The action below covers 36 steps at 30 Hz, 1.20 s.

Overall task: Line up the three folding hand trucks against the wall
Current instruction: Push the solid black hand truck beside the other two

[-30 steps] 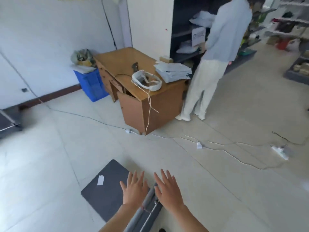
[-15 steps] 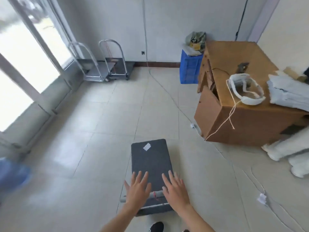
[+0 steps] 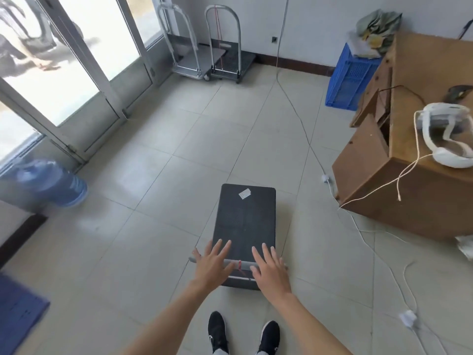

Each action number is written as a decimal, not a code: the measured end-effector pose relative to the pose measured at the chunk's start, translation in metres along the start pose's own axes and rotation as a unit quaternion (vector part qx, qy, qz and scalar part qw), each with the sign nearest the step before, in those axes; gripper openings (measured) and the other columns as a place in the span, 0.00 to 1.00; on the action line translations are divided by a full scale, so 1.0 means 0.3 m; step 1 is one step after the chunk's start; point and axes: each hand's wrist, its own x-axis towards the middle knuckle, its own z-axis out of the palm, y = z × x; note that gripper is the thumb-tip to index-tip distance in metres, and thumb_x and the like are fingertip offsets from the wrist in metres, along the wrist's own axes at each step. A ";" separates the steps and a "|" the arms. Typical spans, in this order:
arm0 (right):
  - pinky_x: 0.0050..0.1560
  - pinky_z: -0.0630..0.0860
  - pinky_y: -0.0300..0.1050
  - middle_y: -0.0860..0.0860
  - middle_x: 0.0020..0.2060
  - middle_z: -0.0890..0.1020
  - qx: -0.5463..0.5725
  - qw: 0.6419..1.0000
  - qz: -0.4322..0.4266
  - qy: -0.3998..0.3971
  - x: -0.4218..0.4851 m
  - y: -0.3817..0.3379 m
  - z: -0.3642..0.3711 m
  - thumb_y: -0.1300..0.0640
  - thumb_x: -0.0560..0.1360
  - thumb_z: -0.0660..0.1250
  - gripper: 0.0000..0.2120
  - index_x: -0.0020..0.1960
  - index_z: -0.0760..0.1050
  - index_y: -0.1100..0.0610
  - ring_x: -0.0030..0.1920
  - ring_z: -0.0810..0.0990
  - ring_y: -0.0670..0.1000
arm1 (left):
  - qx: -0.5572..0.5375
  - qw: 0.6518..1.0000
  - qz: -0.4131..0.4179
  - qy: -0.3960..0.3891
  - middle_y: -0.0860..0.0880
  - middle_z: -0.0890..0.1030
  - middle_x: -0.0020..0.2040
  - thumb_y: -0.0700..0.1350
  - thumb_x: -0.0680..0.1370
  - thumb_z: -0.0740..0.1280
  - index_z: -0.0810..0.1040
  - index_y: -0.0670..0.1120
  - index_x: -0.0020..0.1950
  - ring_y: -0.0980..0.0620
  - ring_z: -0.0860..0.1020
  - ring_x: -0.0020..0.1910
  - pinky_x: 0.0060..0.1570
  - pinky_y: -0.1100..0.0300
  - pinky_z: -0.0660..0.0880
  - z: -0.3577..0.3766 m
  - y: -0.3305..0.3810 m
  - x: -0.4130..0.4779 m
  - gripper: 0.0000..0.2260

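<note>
Closer now, two parked hand trucks [image 3: 213, 60] stand far ahead of both hands. Left hand [image 3: 211, 266] and right hand [image 3: 268, 269] press flat, fingers spread, on the cart handle [image 3: 240, 263], hiding its ends.

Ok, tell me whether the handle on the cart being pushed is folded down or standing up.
Standing up: the handle bar sits high over the black cart's near end, under the left hand and right hand.

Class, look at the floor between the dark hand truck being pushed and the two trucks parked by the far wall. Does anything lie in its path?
Nothing solid. The dark hand truck, under the left hand and right hand, faces open tile up to the two parked trucks. A white cable runs along the floor just to its right, and the wooden desk stands further right.
</note>
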 end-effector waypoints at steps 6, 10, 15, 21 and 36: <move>0.70 0.61 0.64 0.55 0.77 0.57 -0.007 1.000 0.022 -0.013 0.026 -0.075 0.046 0.43 0.81 0.52 0.25 0.76 0.53 0.47 0.76 0.53 0.60 | -0.004 1.000 0.000 -0.012 0.50 0.55 0.79 0.66 0.79 0.52 0.50 0.59 0.77 0.45 0.49 0.79 0.71 0.29 0.49 0.040 -0.072 0.013 0.29; 0.70 0.60 0.63 0.57 0.77 0.55 -0.052 0.996 0.057 -0.048 0.025 -0.090 0.078 0.43 0.82 0.52 0.25 0.77 0.51 0.47 0.76 0.52 0.62 | -0.060 0.997 -0.004 -0.056 0.50 0.54 0.80 0.66 0.78 0.52 0.51 0.61 0.77 0.47 0.46 0.79 0.73 0.31 0.46 0.082 -0.101 0.014 0.29; 0.69 0.62 0.58 0.56 0.75 0.62 -0.058 0.993 0.089 -0.048 0.035 -0.068 0.076 0.46 0.82 0.51 0.21 0.74 0.60 0.49 0.74 0.59 0.60 | -0.098 0.995 -0.008 -0.036 0.51 0.63 0.77 0.63 0.79 0.57 0.64 0.58 0.73 0.50 0.54 0.78 0.74 0.34 0.48 0.101 -0.106 0.022 0.24; 0.66 0.65 0.59 0.55 0.69 0.72 -0.054 0.994 0.081 -0.039 0.036 -0.064 0.083 0.47 0.81 0.56 0.21 0.72 0.66 0.52 0.70 0.66 0.61 | -0.097 0.995 -0.012 -0.005 0.57 0.72 0.69 0.58 0.80 0.59 0.71 0.59 0.68 0.54 0.63 0.73 0.70 0.36 0.55 0.114 -0.102 0.029 0.17; 0.70 0.59 0.62 0.57 0.72 0.68 -0.037 0.995 0.086 -0.035 0.097 -0.069 0.055 0.48 0.82 0.56 0.21 0.73 0.63 0.52 0.73 0.62 0.63 | -0.090 0.996 -0.002 0.003 0.55 0.75 0.67 0.57 0.80 0.59 0.72 0.56 0.68 0.51 0.66 0.72 0.69 0.37 0.59 0.085 -0.105 0.104 0.17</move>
